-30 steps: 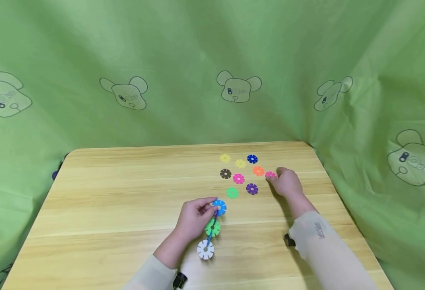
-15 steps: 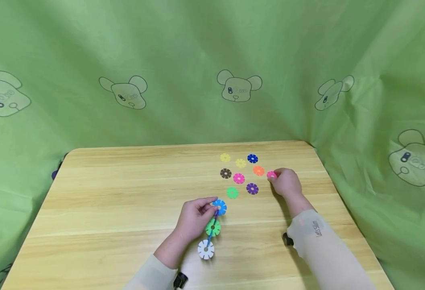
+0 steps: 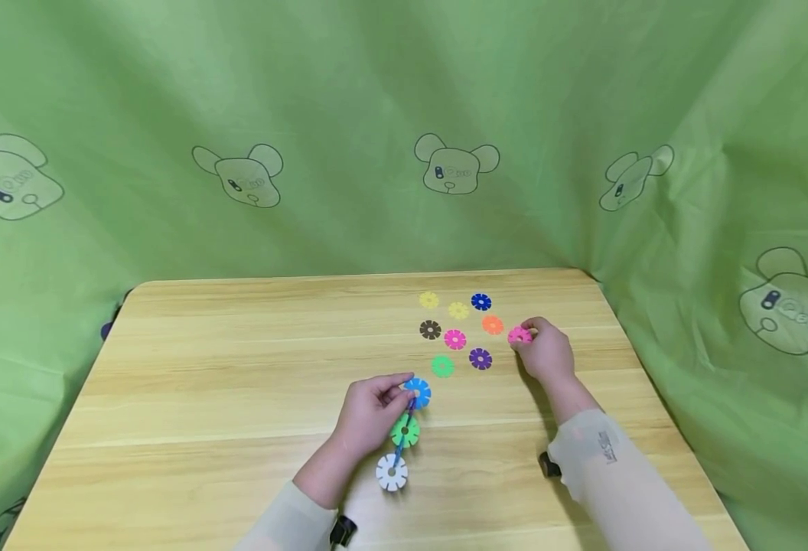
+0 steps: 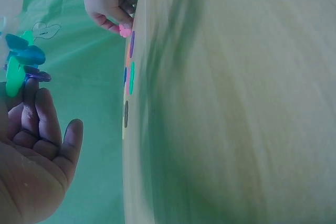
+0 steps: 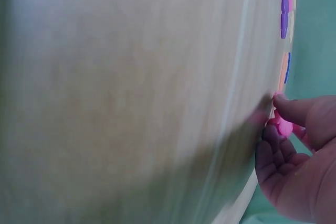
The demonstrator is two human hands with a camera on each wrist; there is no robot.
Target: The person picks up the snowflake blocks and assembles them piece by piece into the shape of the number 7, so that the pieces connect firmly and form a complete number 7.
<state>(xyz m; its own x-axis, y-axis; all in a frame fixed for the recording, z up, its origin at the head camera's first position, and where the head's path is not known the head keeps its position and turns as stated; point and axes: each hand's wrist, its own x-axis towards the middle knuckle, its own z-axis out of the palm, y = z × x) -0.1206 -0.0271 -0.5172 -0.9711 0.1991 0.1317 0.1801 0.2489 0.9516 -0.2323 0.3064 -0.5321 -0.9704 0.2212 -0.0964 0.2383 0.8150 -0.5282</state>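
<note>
My left hand pinches the light blue disc at the upper end of a chain of notched plastic snowflake discs. Below it in the chain come a green disc and a white disc, joined by discs seen edge-on. In the left wrist view the chain, with a purple disc in it, is off the table. At the right, my right hand pinches a pink disc between thumb and fingers, tilted up at the tabletop. The right wrist view shows this pink disc partly covered by the fingers.
Several loose discs lie flat on the wooden table. A purple disc and an orange disc are closest to the right hand; a green disc lies just beyond the chain. Green cloth hangs behind the table.
The right fingers have gone from touching the flat pink disc to gripping it, and it has shifted slightly right and tipped up. The left hand and its chain have stayed nearly still.
</note>
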